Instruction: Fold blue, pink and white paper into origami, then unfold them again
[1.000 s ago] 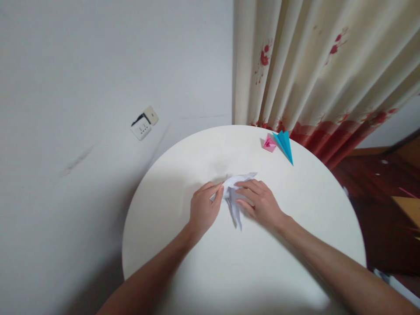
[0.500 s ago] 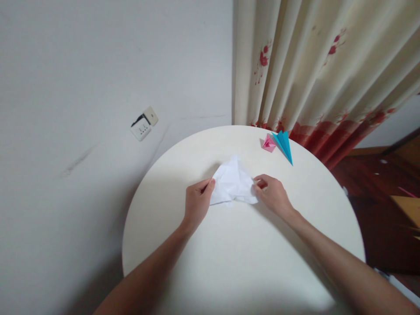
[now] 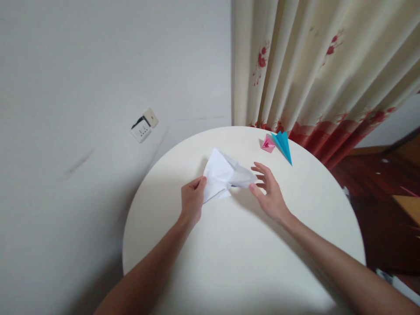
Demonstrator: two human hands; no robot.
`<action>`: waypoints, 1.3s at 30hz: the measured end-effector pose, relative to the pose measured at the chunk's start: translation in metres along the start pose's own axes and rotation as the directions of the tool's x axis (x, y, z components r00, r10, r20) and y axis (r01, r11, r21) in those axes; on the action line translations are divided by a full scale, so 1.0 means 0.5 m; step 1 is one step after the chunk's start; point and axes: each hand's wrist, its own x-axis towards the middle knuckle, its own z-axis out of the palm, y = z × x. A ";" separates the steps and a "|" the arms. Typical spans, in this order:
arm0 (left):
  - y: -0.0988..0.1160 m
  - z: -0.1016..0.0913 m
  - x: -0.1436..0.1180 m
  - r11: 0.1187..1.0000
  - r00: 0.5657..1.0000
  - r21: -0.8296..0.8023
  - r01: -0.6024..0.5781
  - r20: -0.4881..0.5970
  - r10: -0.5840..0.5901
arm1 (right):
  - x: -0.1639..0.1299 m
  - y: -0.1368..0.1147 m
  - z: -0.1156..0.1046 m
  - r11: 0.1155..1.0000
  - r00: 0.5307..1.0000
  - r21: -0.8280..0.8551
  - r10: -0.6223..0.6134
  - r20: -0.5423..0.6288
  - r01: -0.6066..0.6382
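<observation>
A creased, partly folded sheet of white paper (image 3: pixel 220 171) is held just over the round white table (image 3: pixel 236 262). My left hand (image 3: pixel 192 199) pinches its left edge between thumb and fingers. At the opposite side, my right hand (image 3: pixel 267 192) has its fingers spread around the paper's right tip, with the thumb just below that tip. Whether the right thumb touches the paper I cannot tell. The underside of the paper is hidden.
Near the table's far edge lie a pink folded paper piece (image 3: pixel 268 144) and a blue paper plane (image 3: pixel 283 146). A wall with a socket (image 3: pixel 141 130) stands at the left. Behind the table hangs a long curtain (image 3: pixel 315 78).
The white paper has turned and shifted left, its peak now further left. My right hand has opened from a pinch at the paper's right edge, while the left keeps its grip.
</observation>
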 end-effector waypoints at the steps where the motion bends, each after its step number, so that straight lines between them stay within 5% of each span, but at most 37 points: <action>1: -0.001 0.002 0.003 0.995 0.998 -0.075 0.066 0.002 -0.066 | -0.003 0.001 0.004 1.000 1.000 -0.010 -0.023 -0.010 0.023; 7: 0.006 0.020 -0.020 0.900 0.940 -0.274 0.338 0.143 -0.310 | -0.011 0.025 0.030 0.997 1.000 -0.078 0.012 0.014 -0.011; 12: 0.008 0.026 -0.037 0.866 0.886 -0.264 0.424 0.319 -0.336 | -0.007 0.028 0.022 0.987 0.997 -0.147 -0.062 0.052 0.069; 16: 0.018 0.016 -0.028 0.834 0.875 -0.339 0.436 0.375 -0.305 | -0.003 0.019 0.011 0.986 0.999 -0.165 -0.004 -0.042 -0.003; 18: 0.023 0.014 -0.034 0.847 0.911 -0.392 0.359 0.347 -0.225 | -0.002 0.016 0.010 0.989 0.991 -0.135 0.052 -0.120 -0.068; 21: 0.023 0.024 -0.063 0.938 0.968 -0.347 -0.013 0.232 0.100 | -0.009 0.014 0.018 0.990 0.980 -0.054 0.120 -0.160 -0.130; 24: 0.016 0.039 -0.096 0.932 0.884 -0.196 -0.304 0.306 0.353 | -0.027 0.010 0.034 0.991 0.989 -0.008 0.131 -0.074 -0.132; 33: 0.019 0.039 -0.097 0.907 0.814 -0.012 -0.421 0.437 0.384 | -0.059 -0.012 0.055 0.988 0.995 -0.142 0.064 0.072 -0.054; 39: 0.026 0.030 -0.087 0.830 0.812 0.118 -0.545 0.323 0.487 | -0.059 -0.012 0.054 0.981 0.990 -0.185 0.074 0.121 -0.051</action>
